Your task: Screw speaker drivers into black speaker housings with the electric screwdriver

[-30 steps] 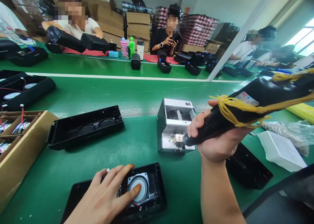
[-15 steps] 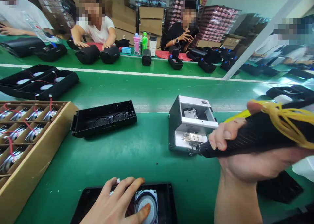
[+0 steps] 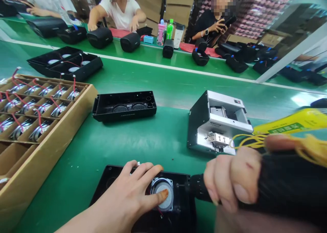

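My left hand (image 3: 139, 188) lies spread over a black speaker housing (image 3: 182, 214) at the near edge of view. Its thumb rests on the round silver speaker driver (image 3: 161, 186) set in that housing. My right hand (image 3: 232, 178) is wrapped around a black electric screwdriver (image 3: 278, 185) held sideways. The screwdriver's bit points left at the upper right corner of the driver; whether it touches a screw there I cannot tell. Yellow cord hangs about the tool's body. Beyond the hands stands a silver and black screw feeder (image 3: 217, 124).
At left, a cardboard box (image 3: 63, 137) holds several drivers with red wires in compartments. Another black housing (image 3: 125, 112) lies mid-table, and an open pair (image 3: 68, 66) lies behind the box. A yellow packet (image 3: 288, 124) is at right. Co-workers sit across the green table.
My right hand has brought the screwdriver from the screw feeder down to the housing beside the driver. My left hand stays on the housing. The whole view has shifted.
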A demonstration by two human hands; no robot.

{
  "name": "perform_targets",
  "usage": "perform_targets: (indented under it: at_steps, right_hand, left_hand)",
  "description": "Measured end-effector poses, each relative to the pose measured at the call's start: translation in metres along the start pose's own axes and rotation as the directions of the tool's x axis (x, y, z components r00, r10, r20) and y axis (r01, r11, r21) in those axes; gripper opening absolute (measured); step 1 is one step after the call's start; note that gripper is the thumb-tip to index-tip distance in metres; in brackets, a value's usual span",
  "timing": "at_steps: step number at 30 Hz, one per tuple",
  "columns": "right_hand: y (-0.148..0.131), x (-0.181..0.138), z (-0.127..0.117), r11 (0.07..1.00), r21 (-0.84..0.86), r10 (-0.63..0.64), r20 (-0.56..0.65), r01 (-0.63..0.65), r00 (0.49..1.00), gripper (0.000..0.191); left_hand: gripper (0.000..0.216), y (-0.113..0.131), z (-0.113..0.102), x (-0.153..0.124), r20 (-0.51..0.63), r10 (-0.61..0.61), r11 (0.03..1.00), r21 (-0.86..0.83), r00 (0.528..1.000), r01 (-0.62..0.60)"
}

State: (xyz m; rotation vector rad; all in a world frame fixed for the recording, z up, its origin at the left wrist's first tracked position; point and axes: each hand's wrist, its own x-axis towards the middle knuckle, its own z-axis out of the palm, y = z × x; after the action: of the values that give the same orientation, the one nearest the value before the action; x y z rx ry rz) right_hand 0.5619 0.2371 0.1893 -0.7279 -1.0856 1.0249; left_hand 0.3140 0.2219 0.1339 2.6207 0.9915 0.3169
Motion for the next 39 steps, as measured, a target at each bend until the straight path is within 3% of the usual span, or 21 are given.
perform_targets:
  at_steps: [4,7,14,17,22,27,29,36,39]
  right_hand:
    - [0.018,-0.001,0.020,0.985,0.173,-0.013,-0.008,0.014,1.000,0.041]
    - [0.021,-0.004,0.018,0.982,0.187,0.018,0.000,-0.018,1.000,0.046]
    - [0.022,-0.004,0.015,0.990,0.142,-0.024,0.015,0.022,1.000,0.037]
    - [0.022,-0.003,0.017,0.988,0.152,-0.035,0.044,0.028,0.998,0.036]
    - [0.023,-0.005,0.018,0.983,0.175,0.055,0.034,-0.060,0.998,0.041]
    - [0.028,-0.006,0.017,0.981,0.189,0.027,0.090,-0.043,0.996,0.051]
    - [0.028,-0.006,0.020,0.979,0.188,0.065,0.069,-0.077,0.995,0.046]
    - [0.023,-0.005,0.029,0.976,0.193,0.088,0.081,-0.102,0.993,0.035]
    - [0.026,-0.008,0.025,0.963,0.201,0.162,0.102,-0.180,0.982,0.047]
  left_hand:
    - [0.070,0.000,-0.003,0.001,0.034,-0.004,1.000,-0.006,0.999,0.004]
    - [0.076,0.000,-0.008,0.002,0.086,0.007,1.000,-0.010,0.996,-0.006]
    - [0.079,0.001,-0.011,0.003,0.120,-0.005,1.000,-0.013,0.993,0.007]
    - [0.074,0.001,-0.009,0.002,0.093,-0.003,1.000,-0.023,0.996,0.005]
    - [0.064,-0.001,0.001,0.000,0.010,0.042,0.999,0.012,0.999,-0.042]
    - [0.038,-0.004,0.011,0.000,-0.083,0.059,0.996,0.064,0.995,-0.054]
    - [0.032,-0.005,0.015,0.000,-0.110,0.066,0.996,0.070,0.992,-0.058]
    - [0.034,-0.011,0.021,-0.002,-0.143,0.134,0.987,0.113,0.981,-0.118]
    - [0.027,-0.015,0.023,0.000,-0.166,0.203,0.971,0.159,0.965,-0.177]
